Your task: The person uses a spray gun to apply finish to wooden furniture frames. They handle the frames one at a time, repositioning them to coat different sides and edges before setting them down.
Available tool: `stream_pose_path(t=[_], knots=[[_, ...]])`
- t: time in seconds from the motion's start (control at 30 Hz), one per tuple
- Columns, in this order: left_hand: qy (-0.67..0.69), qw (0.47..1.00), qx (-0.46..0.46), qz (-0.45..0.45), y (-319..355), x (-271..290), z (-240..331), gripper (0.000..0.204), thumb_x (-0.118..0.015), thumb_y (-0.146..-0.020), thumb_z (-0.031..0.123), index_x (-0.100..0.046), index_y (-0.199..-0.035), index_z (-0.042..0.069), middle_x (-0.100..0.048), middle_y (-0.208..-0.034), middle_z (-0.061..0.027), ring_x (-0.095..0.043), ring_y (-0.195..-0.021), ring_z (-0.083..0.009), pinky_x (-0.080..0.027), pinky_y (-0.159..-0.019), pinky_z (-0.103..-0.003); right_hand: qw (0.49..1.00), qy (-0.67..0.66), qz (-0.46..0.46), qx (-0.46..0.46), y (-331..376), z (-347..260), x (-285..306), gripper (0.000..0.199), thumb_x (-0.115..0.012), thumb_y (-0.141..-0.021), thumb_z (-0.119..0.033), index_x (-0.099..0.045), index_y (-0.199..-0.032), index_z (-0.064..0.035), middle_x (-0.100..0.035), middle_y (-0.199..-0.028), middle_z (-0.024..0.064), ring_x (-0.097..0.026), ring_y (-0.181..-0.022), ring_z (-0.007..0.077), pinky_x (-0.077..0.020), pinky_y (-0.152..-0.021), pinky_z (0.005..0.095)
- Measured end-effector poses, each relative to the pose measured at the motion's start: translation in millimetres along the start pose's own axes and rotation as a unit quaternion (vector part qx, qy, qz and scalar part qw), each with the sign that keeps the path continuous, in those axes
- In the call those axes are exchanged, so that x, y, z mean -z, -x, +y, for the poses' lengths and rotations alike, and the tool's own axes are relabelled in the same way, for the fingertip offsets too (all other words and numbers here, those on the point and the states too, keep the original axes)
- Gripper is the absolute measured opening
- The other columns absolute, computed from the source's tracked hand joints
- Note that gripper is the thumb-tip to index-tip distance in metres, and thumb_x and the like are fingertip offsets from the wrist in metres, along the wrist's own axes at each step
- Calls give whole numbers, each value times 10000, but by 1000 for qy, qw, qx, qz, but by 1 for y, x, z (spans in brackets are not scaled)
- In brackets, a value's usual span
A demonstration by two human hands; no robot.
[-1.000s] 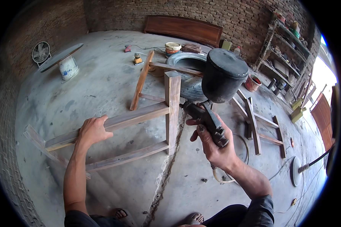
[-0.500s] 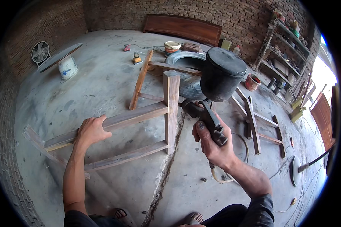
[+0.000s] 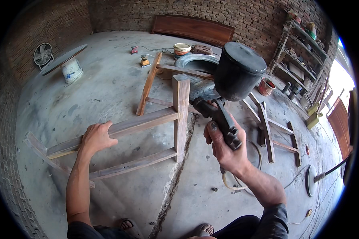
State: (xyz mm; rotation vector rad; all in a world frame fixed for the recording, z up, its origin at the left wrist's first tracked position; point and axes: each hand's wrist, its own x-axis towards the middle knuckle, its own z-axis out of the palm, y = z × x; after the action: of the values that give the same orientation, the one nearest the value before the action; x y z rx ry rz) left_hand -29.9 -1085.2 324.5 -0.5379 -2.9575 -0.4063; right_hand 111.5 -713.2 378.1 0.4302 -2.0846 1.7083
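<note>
My left hand point(image 3: 96, 138) is closed over the upper rail of a wooden frame point(image 3: 143, 120), whose wood has a greyish, streaked look. The frame has a thick post at its right end and a lower rail near the floor. In my right hand point(image 3: 229, 149) is a dark spray gun point(image 3: 219, 115) with a big black cup point(image 3: 240, 71) on top, tilted a little. Its nozzle points left, beside the post of the frame. A pale hose point(image 3: 227, 181) hangs from the gun's handle. My right thumb is stained dark.
Behind stand another wooden frame point(image 3: 148, 85) and a tire point(image 3: 181, 61). More wooden frames point(image 3: 267, 131) are at the right. A round board on a bucket point(image 3: 71, 71) and a fan point(image 3: 42, 55) are far left. Shelves point(image 3: 297, 55) line the right wall. A crack point(image 3: 171, 191) crosses the floor.
My right hand has moved slightly up and to the right with the spray gun, and the cup leans a bit more. My left hand and the wooden frame have stayed put.
</note>
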Motion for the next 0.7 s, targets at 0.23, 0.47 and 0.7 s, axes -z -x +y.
stream_pose_path(t=[0.23,0.47,0.7], knots=[[-1,1000,6,-7,0,1,2,498,-757,-628,196,-657,-1055,-38,-695,-844,-264,-680,-831,-444,-543,-774,-476,999,3,5,-32,0,0,1,437,-627,-1024,-82,-504,-1432,14,-620,-909,9,-566,-811,72,-481,-695,238],[-8,999,20,-24,-1,4,5,560,-774,-628,206,-670,-1125,-29,-705,-876,-267,-690,-858,-443,-550,-790,-469,999,-10,-10,-31,10,9,0,438,-620,-1030,-96,-497,-1437,13,-613,-919,-3,-560,-815,61,-477,-702,231],[-13,999,21,-22,-1,3,1,575,-774,-623,200,-676,-1142,-27,-704,-865,-270,-692,-852,-439,-552,-790,-468,999,-8,1,-48,6,1,-2,436,-622,-1029,-87,-498,-1435,15,-614,-911,2,-563,-803,69,-480,-693,234]])
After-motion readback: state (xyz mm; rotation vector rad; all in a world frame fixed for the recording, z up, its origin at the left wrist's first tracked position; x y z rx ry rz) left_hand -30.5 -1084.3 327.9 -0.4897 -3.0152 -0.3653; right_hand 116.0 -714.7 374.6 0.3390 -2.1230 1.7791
